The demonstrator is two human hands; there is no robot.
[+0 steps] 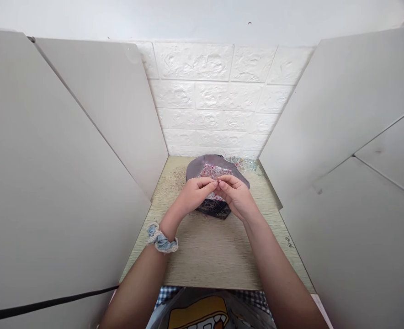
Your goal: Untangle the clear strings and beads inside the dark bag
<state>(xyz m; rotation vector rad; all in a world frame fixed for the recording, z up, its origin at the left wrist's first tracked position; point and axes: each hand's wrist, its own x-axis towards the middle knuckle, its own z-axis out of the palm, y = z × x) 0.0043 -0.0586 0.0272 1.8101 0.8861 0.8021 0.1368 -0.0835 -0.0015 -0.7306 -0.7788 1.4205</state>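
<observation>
My left hand (198, 191) and my right hand (235, 194) meet fingertip to fingertip, each closed in a pinch. Whatever sits between the fingers is too small to make out. Right below them is a dark grey-purple cloth bag or pouch (195, 165), spread open, with black lace-like material (213, 209) at its near side. Small pink, red and clear beads (213, 171) fill its middle, partly covered by my hands.
Strands of pale blue and pink beads (245, 163) lie behind the pouch at the right. Small shiny pieces (289, 242) rest near the right edge of the wooden tabletop (215, 260). White panels (119, 114) flank both sides, and a white brick-pattern wall (209, 96) stands behind.
</observation>
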